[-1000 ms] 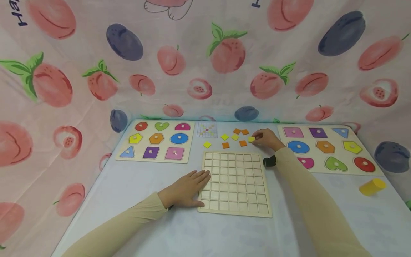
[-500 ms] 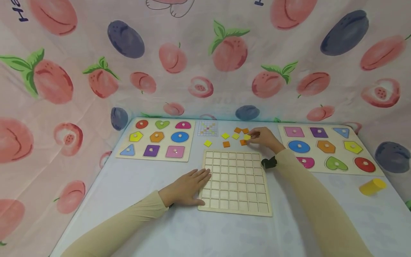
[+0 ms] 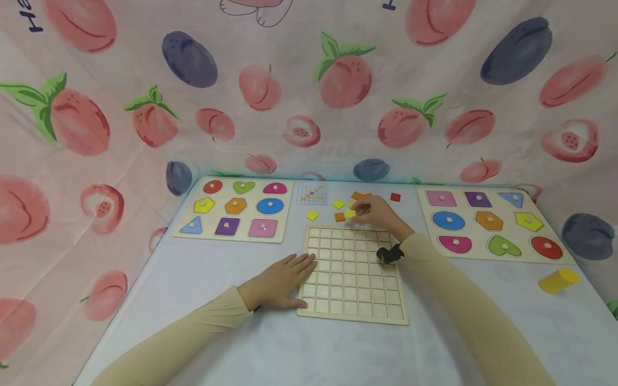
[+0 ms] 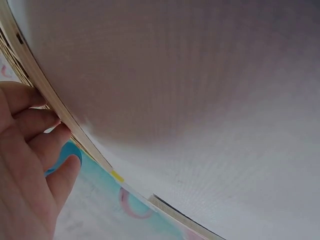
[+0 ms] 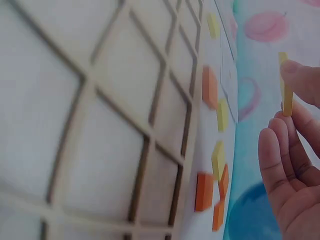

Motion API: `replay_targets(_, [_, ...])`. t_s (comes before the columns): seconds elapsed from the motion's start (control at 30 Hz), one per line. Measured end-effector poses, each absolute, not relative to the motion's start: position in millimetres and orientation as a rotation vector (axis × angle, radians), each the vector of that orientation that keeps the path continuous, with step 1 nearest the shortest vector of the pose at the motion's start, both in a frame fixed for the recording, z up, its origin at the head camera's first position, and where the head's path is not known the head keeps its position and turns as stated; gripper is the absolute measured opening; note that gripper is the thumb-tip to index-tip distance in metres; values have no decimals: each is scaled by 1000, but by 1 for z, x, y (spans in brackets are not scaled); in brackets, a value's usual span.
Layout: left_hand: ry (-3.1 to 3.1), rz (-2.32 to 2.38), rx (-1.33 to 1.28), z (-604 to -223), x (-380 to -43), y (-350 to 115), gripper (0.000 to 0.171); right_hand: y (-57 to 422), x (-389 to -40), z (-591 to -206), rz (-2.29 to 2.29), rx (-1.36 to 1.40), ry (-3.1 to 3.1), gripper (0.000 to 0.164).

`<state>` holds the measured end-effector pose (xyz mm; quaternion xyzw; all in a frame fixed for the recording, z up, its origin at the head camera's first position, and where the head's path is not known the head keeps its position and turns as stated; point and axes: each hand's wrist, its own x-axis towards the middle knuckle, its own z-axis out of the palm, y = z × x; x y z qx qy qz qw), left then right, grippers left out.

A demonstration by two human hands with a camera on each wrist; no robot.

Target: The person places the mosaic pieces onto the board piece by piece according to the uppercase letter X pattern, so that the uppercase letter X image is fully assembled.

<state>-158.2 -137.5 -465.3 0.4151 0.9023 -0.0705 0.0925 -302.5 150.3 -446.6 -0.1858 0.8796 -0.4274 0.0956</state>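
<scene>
My left hand (image 3: pixel 279 284) lies flat with straight fingers on the left edge of a wooden grid board (image 3: pixel 358 281). In the left wrist view, the fingers of that left hand (image 4: pixel 35 145) touch the board's edge. Above the board's far edge, my right hand (image 3: pixel 381 215) pinches a small yellow square tile (image 5: pixel 286 87) between thumb and fingers. Close by on the table are orange tiles (image 3: pixel 340 217) and yellow tiles (image 3: pixel 311 215), some partly hidden behind the right hand. A red tile (image 3: pixel 395 197) lies to the right of it.
A printed grid card (image 3: pixel 311 194) lies behind the board. Shape puzzle boards stand at either side, one at the left (image 3: pixel 243 233) and one at the right (image 3: pixel 475 206). A yellow cylinder (image 3: pixel 558 281) is at the far right. A fruit-print cloth (image 3: pixel 299 80) hangs behind the table.
My right hand has moved left and slightly toward the board, carrying the yellow tile. The red tile has come into view where the hand was. My left hand stays in place.
</scene>
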Motion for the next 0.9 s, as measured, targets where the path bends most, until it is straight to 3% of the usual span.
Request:
replay_targets(0.47, [2676, -209, 1249, -464, -159, -138, 90, 111, -279, -456, -1255, -763, 2455, 25])
replay_targets(0.9, [2667, -221, 1245, -463, -158, -138, 90, 95, -279, -465, -1096, -750, 2452, 21])
